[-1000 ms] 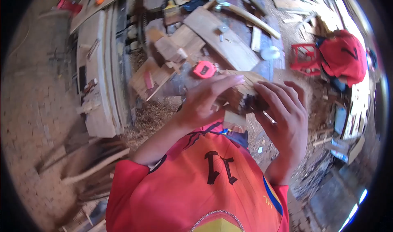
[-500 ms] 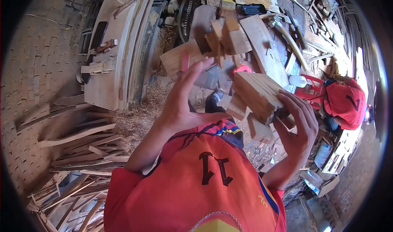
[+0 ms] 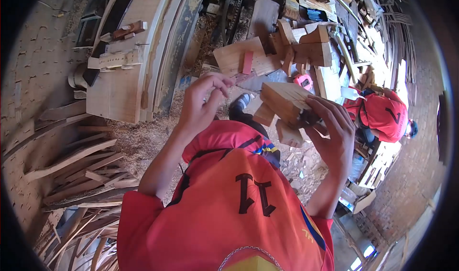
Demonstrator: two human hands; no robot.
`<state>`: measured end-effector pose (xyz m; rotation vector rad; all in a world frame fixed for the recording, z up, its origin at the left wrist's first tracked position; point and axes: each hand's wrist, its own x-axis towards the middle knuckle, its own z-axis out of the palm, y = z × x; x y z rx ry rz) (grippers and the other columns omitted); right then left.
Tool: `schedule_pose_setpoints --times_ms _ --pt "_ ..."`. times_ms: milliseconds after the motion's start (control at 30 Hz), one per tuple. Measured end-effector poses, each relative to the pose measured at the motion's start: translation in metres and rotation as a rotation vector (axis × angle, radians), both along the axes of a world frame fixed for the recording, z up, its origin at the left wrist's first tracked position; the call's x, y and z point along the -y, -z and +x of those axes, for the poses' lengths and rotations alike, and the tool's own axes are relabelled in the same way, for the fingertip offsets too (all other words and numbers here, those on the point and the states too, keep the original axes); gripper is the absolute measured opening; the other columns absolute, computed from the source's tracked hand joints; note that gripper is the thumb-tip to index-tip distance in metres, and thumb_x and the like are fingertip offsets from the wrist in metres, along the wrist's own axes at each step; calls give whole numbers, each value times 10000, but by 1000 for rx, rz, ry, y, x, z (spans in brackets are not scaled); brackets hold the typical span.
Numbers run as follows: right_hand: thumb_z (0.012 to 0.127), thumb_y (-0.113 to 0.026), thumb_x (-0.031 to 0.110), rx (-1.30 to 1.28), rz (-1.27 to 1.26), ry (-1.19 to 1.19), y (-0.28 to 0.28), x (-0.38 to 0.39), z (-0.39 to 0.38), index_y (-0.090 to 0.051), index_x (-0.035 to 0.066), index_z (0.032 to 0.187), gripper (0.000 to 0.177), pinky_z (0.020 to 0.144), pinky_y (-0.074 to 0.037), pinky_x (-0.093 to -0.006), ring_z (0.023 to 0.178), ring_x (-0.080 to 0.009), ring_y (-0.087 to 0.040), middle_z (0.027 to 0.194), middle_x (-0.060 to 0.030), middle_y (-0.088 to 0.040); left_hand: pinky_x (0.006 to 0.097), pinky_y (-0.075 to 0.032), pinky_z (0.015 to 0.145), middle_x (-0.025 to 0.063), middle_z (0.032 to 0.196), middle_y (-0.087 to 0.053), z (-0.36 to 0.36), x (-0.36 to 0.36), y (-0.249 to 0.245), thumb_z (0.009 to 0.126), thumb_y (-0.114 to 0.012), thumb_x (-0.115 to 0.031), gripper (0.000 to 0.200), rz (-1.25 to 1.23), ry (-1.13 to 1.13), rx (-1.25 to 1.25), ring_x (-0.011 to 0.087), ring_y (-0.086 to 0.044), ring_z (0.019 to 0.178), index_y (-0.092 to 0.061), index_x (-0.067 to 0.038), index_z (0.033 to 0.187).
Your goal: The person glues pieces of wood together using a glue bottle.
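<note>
A thick wooden block [image 3: 286,101] with a dark, rough end is held by my right hand [image 3: 331,127], its fingers over the end nearest it. Left of the block, my left hand [image 3: 203,96] is raised with its fingers curled; nothing shows between them, and it does not touch the block. Just beyond the block lie a pink tape measure [image 3: 303,81] and a flat board [image 3: 241,56] with a small red piece [image 3: 247,62] on it. Cut wooden pieces [image 3: 311,53] are stacked behind. Smaller blocks [image 3: 289,134] show under the held one.
A long workbench [image 3: 112,96] with a dark phone-like object [image 3: 116,15] stands at the left. Scrap wood [image 3: 81,158] is piled at lower left. A hammer [image 3: 345,51] lies at upper right. A co-worker in a red shirt [image 3: 385,115] is at the right beside a white bottle [image 3: 350,93].
My left hand's fingers have gone from spread to curled. The view has shifted, and the block in my right hand appears slightly lower and further left.
</note>
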<state>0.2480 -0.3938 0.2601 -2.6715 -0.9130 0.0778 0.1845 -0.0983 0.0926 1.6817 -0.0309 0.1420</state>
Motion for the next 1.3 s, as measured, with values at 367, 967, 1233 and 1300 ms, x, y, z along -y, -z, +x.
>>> schedule_pose_setpoints --times_ms 367,967,1233,1300 --pt "742 -872 96 -12 -31 -120 10 -51 -1 -742 99 1293 566 959 -617 -428 1167 -289 -742 1279 -68 -766 352 -513 810 123 937 -694 -18 -42 0 1128 -535 -235 291 -56 13 -284 202 -638 841 -664 0 1015" --pt "765 -767 93 40 -129 -437 -30 -95 -3 -805 72 1149 386 1100 -572 -484 1233 -283 -730 1235 -75 -778 479 -387 1287 144 1638 -488 49 -47 -64 665 -995 -403 1256 317 770 384 344 -466 1525 -344 -78 1690" --pt "751 -831 59 -5 -146 -497 -30 -100 -8 -822 88 1143 393 1123 -545 -526 1249 -291 -736 1239 -87 -794 480 -500 1194 156 1557 -541 39 -51 -58 644 -1008 -456 1188 307 745 340 356 -554 1437 -439 -65 1611" --pt "752 -834 63 -6 -136 -535 -28 -105 -7 -829 104 1144 394 1123 -545 -524 1250 -283 -736 1235 -72 -796 485 -509 1182 165 1539 -543 34 -59 -58 630 -1014 -467 1194 287 721 311 371 -553 1433 -448 -62 1600"
